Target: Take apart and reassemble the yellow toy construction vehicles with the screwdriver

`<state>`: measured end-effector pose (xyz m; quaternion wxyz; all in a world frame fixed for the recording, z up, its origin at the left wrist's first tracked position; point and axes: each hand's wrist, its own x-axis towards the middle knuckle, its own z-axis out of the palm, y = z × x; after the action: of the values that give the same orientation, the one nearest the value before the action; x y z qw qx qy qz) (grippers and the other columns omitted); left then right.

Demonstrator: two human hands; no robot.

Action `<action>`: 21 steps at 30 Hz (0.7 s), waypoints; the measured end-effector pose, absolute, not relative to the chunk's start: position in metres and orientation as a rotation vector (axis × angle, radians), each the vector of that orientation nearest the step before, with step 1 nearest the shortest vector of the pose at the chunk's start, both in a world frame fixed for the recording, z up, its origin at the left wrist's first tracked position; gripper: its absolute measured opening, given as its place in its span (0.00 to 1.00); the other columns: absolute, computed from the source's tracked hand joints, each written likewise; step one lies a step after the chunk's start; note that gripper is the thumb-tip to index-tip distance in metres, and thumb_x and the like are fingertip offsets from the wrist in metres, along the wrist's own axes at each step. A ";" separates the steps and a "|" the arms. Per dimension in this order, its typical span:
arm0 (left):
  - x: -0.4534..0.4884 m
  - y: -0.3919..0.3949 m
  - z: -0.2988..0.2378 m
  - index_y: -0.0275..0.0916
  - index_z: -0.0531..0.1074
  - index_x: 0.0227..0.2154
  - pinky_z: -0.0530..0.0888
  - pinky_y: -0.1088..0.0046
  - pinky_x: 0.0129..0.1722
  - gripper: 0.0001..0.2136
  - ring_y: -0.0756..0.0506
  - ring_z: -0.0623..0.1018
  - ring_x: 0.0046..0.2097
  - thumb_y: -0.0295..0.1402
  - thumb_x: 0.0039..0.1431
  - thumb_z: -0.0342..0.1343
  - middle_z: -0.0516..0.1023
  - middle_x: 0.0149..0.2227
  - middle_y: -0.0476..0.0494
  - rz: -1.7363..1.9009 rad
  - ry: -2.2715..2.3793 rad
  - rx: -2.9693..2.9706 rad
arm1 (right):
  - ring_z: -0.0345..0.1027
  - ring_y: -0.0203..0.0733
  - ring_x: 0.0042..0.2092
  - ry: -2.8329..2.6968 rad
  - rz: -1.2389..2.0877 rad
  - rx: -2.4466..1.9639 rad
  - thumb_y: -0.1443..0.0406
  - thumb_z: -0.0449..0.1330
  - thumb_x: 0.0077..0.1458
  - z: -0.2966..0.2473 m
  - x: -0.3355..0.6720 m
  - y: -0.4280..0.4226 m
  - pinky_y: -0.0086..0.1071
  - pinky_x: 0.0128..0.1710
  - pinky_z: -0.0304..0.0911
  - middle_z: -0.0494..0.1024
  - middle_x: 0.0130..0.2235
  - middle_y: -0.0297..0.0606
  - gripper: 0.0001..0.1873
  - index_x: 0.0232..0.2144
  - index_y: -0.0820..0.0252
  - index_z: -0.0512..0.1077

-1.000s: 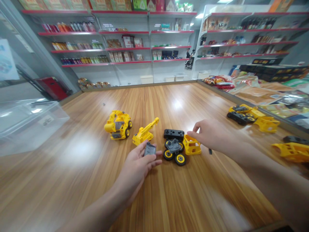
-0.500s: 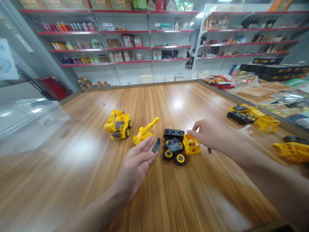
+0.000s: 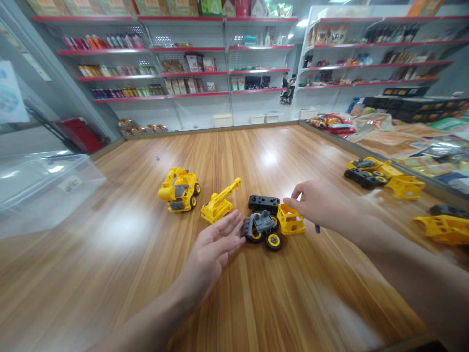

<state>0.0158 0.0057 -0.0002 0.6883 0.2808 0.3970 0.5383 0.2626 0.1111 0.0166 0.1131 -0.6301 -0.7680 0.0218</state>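
My left hand (image 3: 216,242) is open, fingers stretched and palm turned right, against a small grey panel (image 3: 247,226). That panel leans against a grey seat piece (image 3: 263,221) and black wheels with yellow hubs (image 3: 273,240). Behind them lies a black chassis block (image 3: 264,203). My right hand (image 3: 315,201) curves over the right side of a yellow cab frame (image 3: 291,221), thumb at its top edge and a gap between thumb and forefinger; its other fingers are hidden. A small dark piece (image 3: 317,228) lies below that hand. Left of the parts stands a yellow crane arm (image 3: 220,201).
A yellow toy truck (image 3: 179,189) stands on the wooden table (image 3: 146,288) at left, beyond which sits a clear plastic bin (image 3: 47,195). More yellow toy parts (image 3: 405,187) lie at right, near packaged goods (image 3: 392,142). Stocked shelves (image 3: 194,73) line the back.
My left hand has moved slightly right, and the small grey panel has shifted from its fingertips to against the seat piece and wheels. My right hand has stayed by the yellow cab frame.
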 end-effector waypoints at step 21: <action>0.011 0.010 -0.002 0.37 0.75 0.44 0.74 0.73 0.32 0.15 0.43 0.77 0.43 0.28 0.51 0.62 0.77 0.40 0.40 1.355 1.293 1.196 | 0.70 0.43 0.28 -2.141 -0.010 -1.826 0.51 0.56 0.55 0.032 0.252 0.099 0.33 0.26 0.54 0.79 0.28 0.40 0.18 0.29 0.56 0.79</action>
<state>0.0113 0.0096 -0.0017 0.4439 0.4823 0.5213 0.5464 0.2515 0.0991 0.0320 0.1631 -0.6402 -0.7507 -0.0034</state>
